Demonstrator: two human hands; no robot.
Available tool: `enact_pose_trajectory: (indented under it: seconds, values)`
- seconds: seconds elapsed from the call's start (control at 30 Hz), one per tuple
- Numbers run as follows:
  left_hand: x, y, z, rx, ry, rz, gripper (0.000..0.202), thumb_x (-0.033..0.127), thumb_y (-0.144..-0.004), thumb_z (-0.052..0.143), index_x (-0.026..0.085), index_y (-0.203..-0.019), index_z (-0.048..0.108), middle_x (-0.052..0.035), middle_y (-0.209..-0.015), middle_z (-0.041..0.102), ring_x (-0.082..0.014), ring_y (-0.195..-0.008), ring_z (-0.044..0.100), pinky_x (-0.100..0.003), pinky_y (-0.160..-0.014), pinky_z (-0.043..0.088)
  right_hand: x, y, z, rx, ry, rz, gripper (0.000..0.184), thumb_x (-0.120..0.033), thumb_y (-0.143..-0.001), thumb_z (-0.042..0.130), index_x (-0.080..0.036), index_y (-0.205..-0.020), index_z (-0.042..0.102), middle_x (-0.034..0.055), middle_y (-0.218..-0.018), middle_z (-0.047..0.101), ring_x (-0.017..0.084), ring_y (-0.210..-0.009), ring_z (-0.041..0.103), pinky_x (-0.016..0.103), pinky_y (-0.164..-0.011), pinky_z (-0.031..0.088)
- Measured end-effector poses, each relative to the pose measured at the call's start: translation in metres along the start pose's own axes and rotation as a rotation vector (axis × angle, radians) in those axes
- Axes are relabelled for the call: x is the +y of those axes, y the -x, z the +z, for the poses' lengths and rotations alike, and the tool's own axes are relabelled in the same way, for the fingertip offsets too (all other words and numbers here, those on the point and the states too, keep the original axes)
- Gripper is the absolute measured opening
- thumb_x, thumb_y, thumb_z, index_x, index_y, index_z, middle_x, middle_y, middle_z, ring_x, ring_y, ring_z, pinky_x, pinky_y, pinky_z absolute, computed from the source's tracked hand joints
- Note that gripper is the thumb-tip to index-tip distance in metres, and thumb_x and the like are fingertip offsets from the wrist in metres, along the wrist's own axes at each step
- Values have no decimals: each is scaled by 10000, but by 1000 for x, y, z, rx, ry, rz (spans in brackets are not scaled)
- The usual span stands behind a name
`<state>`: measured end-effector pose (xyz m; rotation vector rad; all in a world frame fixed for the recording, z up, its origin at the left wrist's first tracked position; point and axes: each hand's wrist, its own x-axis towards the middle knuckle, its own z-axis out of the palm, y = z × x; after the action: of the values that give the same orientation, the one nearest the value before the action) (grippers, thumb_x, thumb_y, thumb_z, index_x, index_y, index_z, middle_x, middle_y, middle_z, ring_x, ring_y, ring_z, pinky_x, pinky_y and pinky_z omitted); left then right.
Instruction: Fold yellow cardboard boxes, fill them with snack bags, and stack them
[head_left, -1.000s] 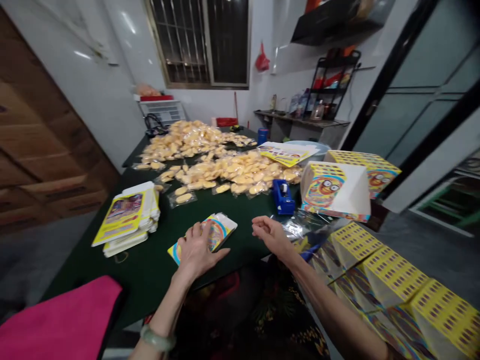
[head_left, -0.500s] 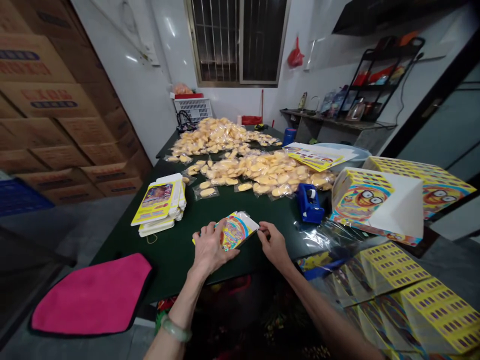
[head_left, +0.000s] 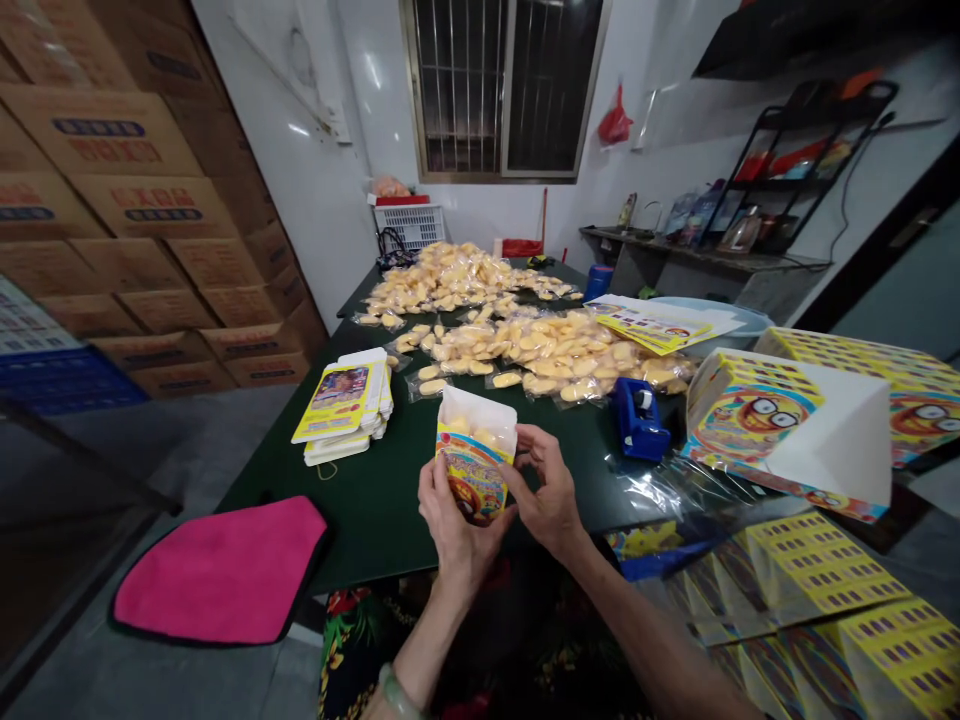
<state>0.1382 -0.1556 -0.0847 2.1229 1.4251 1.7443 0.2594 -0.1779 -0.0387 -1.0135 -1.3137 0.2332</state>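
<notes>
A small printed carton (head_left: 474, 460), yellow with a blue and red design, is upright in my hands near the table's front edge. Pale yellow pieces show at its top, in front of a raised white flap. My left hand (head_left: 461, 525) wraps round its lower left side, fingers behind and thumb across the bottom. At the right edge, my right hand (head_left: 549, 490) pinches the same carton between thumb and fingers. Beyond it lies a heap of clear-wrapped yellow pieces (head_left: 555, 350). A stack of flat printed cartons (head_left: 341, 405) sits to the left.
A blue tape dispenser (head_left: 640, 420) stands right of my hands, by some clear plastic film (head_left: 675, 485). Large open display boxes (head_left: 787, 410) occupy the table's right side. A pink-topped stool (head_left: 221, 570) is at the front left. Brown shipping boxes (head_left: 150, 210) are stacked along the left.
The carton has gone from lying tilted on the table to upright in my hands, its white flap raised. My right hand has moved in onto its right edge. The view has shifted slightly left.
</notes>
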Motion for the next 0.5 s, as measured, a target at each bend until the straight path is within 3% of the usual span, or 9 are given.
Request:
enact_pose_trajectory:
  seconds: [0.13,0.23,0.33,0.43,0.5]
  values:
    - [-8,-15,-18,40,169,-2,835,417,-739,693,193,-1413,255,-166,-1272,435,-293,-1180,476,-443,-934,458,8,-4,-2,-129,-56,-2,391,-199,-865,570,-234,-1236,452,77,-1119,610,155,-965,625,253,-754,536]
    - [-7,-44,-30,91,192,142,541,286,-820,621,204,-1314,417,-131,-1230,475,-236,-1157,493,-384,-931,471,8,-5,-5,-177,-23,-34,415,-226,-884,546,-226,-1281,426,94,-1180,578,161,-987,614,277,-804,534]
    - [0,-68,-36,42,172,247,360,231,-853,577,189,-1206,517,-111,-1156,510,-199,-1081,536,-339,-894,493,3,-9,-9,-238,58,-73,409,-251,-894,513,-212,-1293,430,100,-1155,572,162,-944,607,285,-785,534]
    - [12,-76,-50,-8,152,225,302,255,-864,560,182,-1157,543,-100,-1122,521,-197,-1054,549,-337,-884,500,-5,-13,-14,-326,146,-92,388,-252,-887,499,-210,-1271,463,90,-1092,570,153,-857,580,282,-729,525]
    - [18,-72,-70,44,150,158,360,292,-872,545,192,-1215,497,-95,-1139,519,-211,-1082,536,-352,-884,503,-11,-15,-16,-348,179,-93,383,-247,-877,501,-209,-1257,478,81,-1043,573,144,-789,558,284,-700,517]
